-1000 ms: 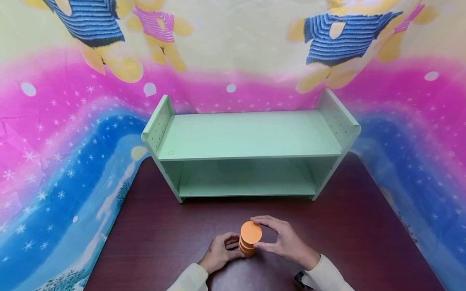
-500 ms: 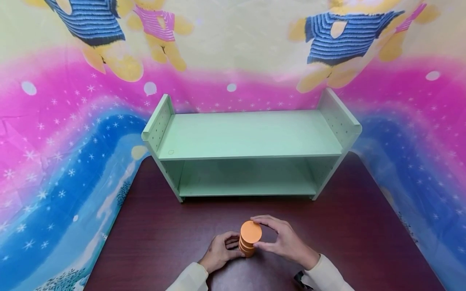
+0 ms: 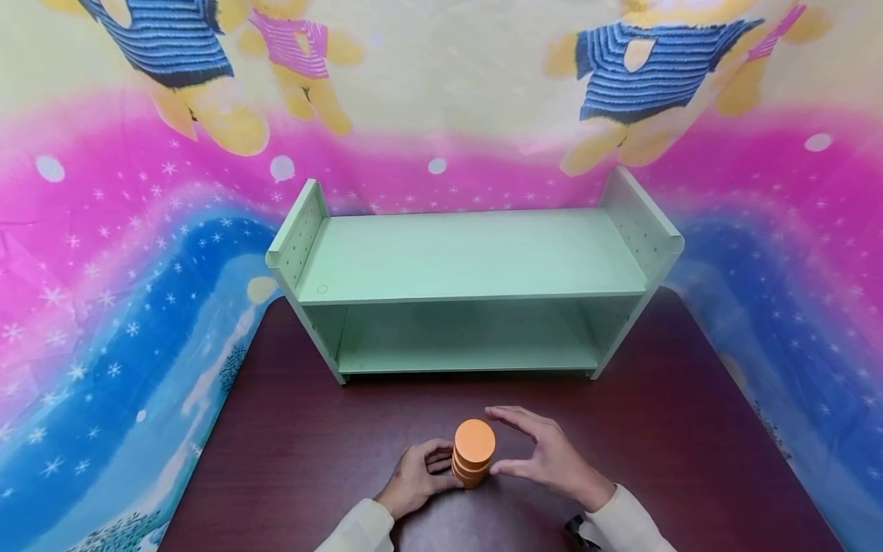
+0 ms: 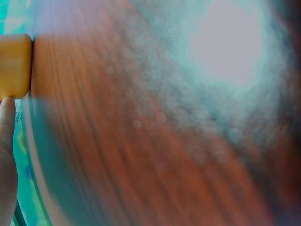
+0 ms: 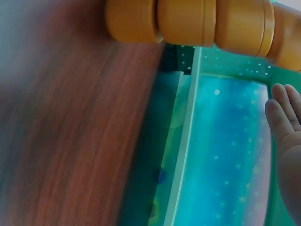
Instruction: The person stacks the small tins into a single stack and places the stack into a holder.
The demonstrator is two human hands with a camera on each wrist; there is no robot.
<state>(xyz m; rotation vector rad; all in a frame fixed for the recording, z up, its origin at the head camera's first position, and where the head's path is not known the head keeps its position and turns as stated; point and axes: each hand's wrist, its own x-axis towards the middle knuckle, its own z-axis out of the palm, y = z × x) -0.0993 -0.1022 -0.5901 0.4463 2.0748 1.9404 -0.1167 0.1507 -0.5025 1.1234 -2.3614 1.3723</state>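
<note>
A stack of several orange round containers [image 3: 474, 452] stands upright on the table near its front, in the head view. My left hand [image 3: 415, 479] holds its lower left side, fingers curled behind and thumb in front. The left wrist view catches only a rounded orange edge of a container [image 4: 14, 66], with one digit [image 4: 6, 155] touching it. To the right of the stack, my right hand [image 3: 548, 460] is spread in a C shape, thumb and fingers apart from the top container. Several containers [image 5: 186, 21] lie end to end across the right wrist view, with right fingertips [image 5: 277, 110] beside them.
Behind the stack, a pale green two-tier shelf [image 3: 469, 257] with raised side panels stands on the dark red-brown table [image 3: 290, 437]. A colourful printed cloth [image 3: 441, 92] hangs around the back and sides.
My right hand has let go of the top container and drawn a little to the right, its thumb and fingers now off it. The left hand stays on the stack.
</note>
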